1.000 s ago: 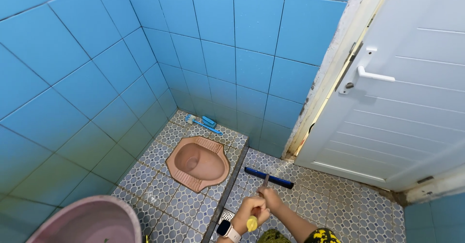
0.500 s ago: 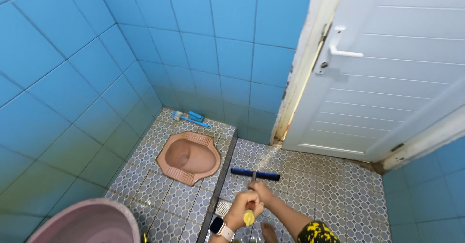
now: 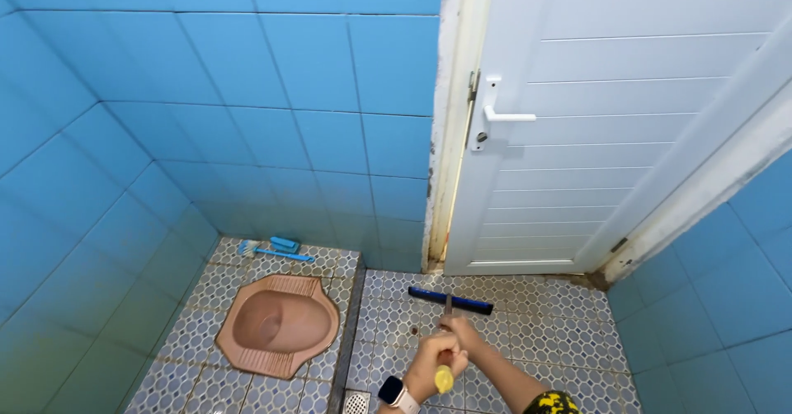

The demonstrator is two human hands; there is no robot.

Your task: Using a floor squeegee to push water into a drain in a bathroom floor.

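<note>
Both hands gripped the floor squeegee's handle at the bottom centre: left hand [image 3: 431, 370] near its yellow end, right hand [image 3: 464, 332] further down. The squeegee's blue blade [image 3: 450, 300] lay on the patterned floor tiles [image 3: 544, 340] before the white door [image 3: 610, 117], which looked partly wet, so wiping seemed unfinished.

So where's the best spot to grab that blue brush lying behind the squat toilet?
Probably the long thin handle of the blue brush, taken from above. It lies flat on the raised tiled floor near the blue wall, handle toward the right, and that end looks free of the wall. The bristle end sits on the left.
</note>
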